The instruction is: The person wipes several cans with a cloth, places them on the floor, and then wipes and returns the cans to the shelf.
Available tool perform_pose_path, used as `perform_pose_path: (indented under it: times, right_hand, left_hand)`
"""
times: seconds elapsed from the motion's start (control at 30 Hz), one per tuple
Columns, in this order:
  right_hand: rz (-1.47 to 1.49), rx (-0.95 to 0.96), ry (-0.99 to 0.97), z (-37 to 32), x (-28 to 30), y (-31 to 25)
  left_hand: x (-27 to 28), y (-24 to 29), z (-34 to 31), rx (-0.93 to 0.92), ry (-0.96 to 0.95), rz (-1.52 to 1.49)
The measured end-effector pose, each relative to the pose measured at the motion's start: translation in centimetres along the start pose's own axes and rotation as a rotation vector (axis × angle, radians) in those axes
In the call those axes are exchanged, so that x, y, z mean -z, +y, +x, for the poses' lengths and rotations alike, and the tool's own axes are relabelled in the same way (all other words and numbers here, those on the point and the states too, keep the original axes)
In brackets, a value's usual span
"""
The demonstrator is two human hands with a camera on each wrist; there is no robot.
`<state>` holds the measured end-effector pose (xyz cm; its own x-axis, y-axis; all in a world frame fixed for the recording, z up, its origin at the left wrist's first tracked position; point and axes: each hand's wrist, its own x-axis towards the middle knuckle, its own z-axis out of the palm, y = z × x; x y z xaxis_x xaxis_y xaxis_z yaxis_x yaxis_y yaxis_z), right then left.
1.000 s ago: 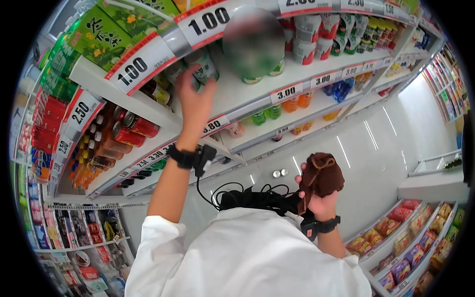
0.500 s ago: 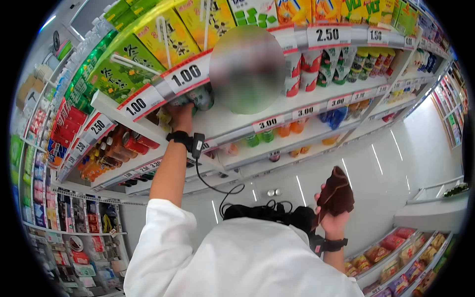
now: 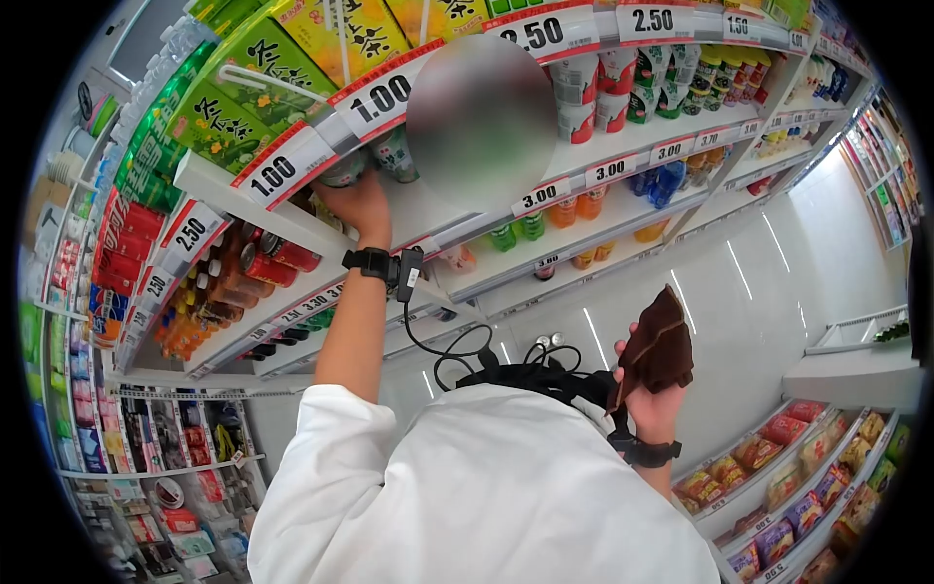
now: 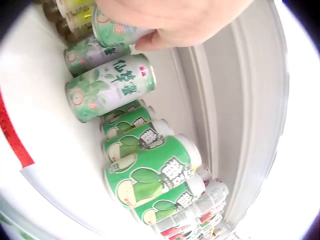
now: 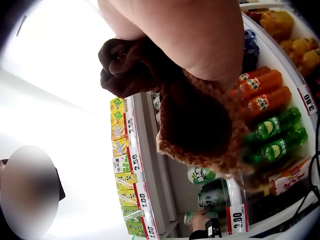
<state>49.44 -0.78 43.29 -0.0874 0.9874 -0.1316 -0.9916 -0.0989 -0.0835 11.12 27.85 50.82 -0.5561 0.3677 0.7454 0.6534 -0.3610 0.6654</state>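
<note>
My left hand [image 3: 358, 206] reaches onto a white shelf and grips a pale green drink can [image 4: 111, 31] at its left end. Right beside this can in the left wrist view lies another can [image 4: 112, 86] of the same pale green and lilac print. Brighter green cans [image 4: 152, 172] with a melon picture line up further along. Out over the floor, my right hand [image 3: 655, 407] holds a dark brown cloth [image 3: 662, 346]. In the right wrist view, the cloth looks plush with a lighter, fuzzy edge [image 5: 200, 159].
Drink cartons [image 3: 277, 58] stand on the shelf above, behind a price rail [image 3: 379, 94]. Bottles [image 3: 530, 226] fill the lower shelf. A shelf divider [image 3: 263, 200] runs left of my left hand. Packaged snacks [image 3: 778, 487] sit on racks at the lower right. A cable [image 3: 438, 346] hangs from the left wrist.
My left hand has gone from spread fingers in front of the cans to gripping the left one. The right hand keeps the cloth, now slightly further right. The head view has shifted.
</note>
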Motion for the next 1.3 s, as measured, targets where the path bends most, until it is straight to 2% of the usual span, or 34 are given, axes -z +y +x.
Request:
perform_pose_path:
  times: [0.1, 0.23, 0.3, 0.33, 0.4, 0.43, 0.5, 0.53, 0.6, 0.7, 0.83, 0.9, 0.93, 1.0, 1.2, 1.3]
  right_hand:
    - [-0.025, 0.0, -0.027, -0.3, -0.2, 0.2]
    - [-0.02, 0.014, -0.043, -0.5, -0.3, 0.3]
    - [-0.025, 0.013, -0.057, -0.6, -0.1, 0.4]
    - [-0.022, 0.016, -0.057, -0.7, 0.0, 0.4]
    - [-0.02, 0.028, -0.055, -0.8, 0.1, 0.4]
    - [-0.017, 0.033, -0.056, -0.9, 0.1, 0.3]
    - [-0.087, 0.051, -0.078, -1.2, 0.0, -0.4]
    - [-0.087, 0.054, -0.077, -1.4, -0.2, -0.8]
    - [-0.11, 0.118, -0.062, -1.7, -0.5, -1.8]
    - [-0.107, 0.173, -0.018, -2.7, -0.6, -2.9]
    - [-0.12, 0.207, -0.017, -3.5, -0.4, -3.8]
    - [-0.124, 0.221, -0.018, -3.7, -0.4, -3.9]
    - [-0.118, 0.229, -0.004, -3.8, -0.3, -3.9]
    - [-0.113, 0.239, 0.008, -4.0, -0.4, -3.8]
    - [-0.082, 0.245, 0.03, -4.1, -0.2, -4.0]
    - [-0.073, 0.247, 0.026, -4.2, -0.1, -4.2]
  left_hand:
    - [0.5, 3.8, 0.7, -0.024, -0.027, -0.105]
    - [0.0, 4.3, 2.8, -0.121, -0.075, -0.187]
    - [-0.1, 5.0, 3.6, -0.012, -0.227, -0.344]
    - [-0.3, 4.5, 3.9, -0.014, -0.231, -0.346]
    - [-0.9, 2.4, 4.9, 0.167, -0.346, -0.177]
    - [-1.3, 1.4, 5.4, 0.164, -0.35, -0.18]
    - [-1.9, 0.6, 5.8, 0.039, -0.439, -0.02]
    - [-2.1, 0.2, 5.9, 0.039, -0.441, -0.023]
    - [-2.6, 1.0, 6.0, 0.161, -0.49, -0.128]
    - [-3.4, 0.0, 6.4, 0.119, -0.57, -0.165]
    - [-3.8, -1.7, 6.7, 0.239, -0.606, -0.21]
    - [-4.4, -3.6, 6.9, -0.027, -0.522, -0.016]
    - [-4.7, -4.1, 6.9, -0.029, -0.521, -0.02]
    - [-4.9, -4.1, 6.9, 0.144, -0.524, -0.152]
    - [-5.4, -6.3, 7.5, -0.019, -0.547, -0.08]
    - [-5.5, -6.3, 7.2, -0.025, -0.5, -0.056]
